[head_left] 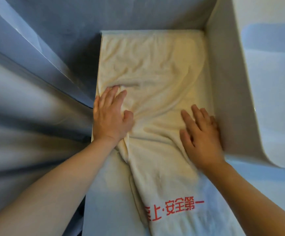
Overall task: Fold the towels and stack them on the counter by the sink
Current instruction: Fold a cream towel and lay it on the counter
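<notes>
A cream towel (153,68) lies spread over the narrow counter (107,193) left of the sink, wrinkled in the middle. Its near end bunches into a narrower strip with red printed characters (174,208) and runs toward me over the counter's front. My left hand (111,114) lies flat on the towel's left edge, fingers straight and the thumb bent against the cloth. My right hand (201,133) rests flat on the towel's right side, fingers spread, close to the sink wall.
The white sink (271,79) rises directly right of the towel, its tall side wall (227,92) bordering the counter. A grey wall closes the back. To the left the counter edge drops off toward pale blurred panels (27,82).
</notes>
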`<action>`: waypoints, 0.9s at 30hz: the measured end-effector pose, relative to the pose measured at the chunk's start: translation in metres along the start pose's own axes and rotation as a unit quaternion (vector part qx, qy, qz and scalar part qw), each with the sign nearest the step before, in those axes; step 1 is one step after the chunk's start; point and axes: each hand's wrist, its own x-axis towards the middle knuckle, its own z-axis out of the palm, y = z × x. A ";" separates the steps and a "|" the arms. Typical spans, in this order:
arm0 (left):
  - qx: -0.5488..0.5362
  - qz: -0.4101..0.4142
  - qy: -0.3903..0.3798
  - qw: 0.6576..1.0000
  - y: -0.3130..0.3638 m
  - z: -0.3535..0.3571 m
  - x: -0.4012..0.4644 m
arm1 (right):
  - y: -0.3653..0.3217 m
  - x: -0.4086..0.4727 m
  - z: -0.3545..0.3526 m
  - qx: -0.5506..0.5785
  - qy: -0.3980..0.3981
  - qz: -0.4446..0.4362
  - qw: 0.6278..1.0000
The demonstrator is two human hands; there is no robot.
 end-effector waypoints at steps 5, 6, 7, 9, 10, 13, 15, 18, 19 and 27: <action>-0.009 -0.005 -0.007 1.000 -0.002 0.004 0.000 | 0.000 0.000 0.000 0.031 0.046 0.051 0.997; -0.017 -0.006 -0.007 1.000 -0.002 0.004 0.001 | 0.000 0.001 0.000 0.031 0.041 0.054 0.997; -0.030 -0.005 -0.002 1.000 -0.002 0.004 0.002 | 0.000 0.002 0.000 0.029 0.039 0.057 0.997; -0.065 -0.010 0.012 0.998 -0.002 0.000 0.003 | 0.000 0.003 0.001 0.027 0.035 0.063 0.997; -0.076 -0.017 0.018 0.997 -0.001 -0.002 0.000 | -0.002 0.003 0.002 0.028 0.034 0.066 0.997; -0.066 -0.068 0.045 0.995 0.013 -0.008 -0.029 | -0.001 0.001 -0.001 0.027 0.036 0.073 0.996; -0.054 -0.097 0.063 0.992 0.023 -0.008 -0.066 | 0.000 0.002 -0.004 0.031 0.025 0.078 0.996; -0.025 -0.101 0.068 0.992 0.020 -0.002 -0.121 | -0.003 0.002 -0.005 0.033 0.013 0.081 0.996; -0.022 -0.108 0.070 0.991 0.016 0.000 -0.132 | -0.004 0.002 -0.006 0.036 0.017 0.081 0.996; 0.063 -0.114 0.069 0.989 0.014 0.006 -0.135 | -0.007 0.004 -0.005 0.047 0.021 0.071 0.996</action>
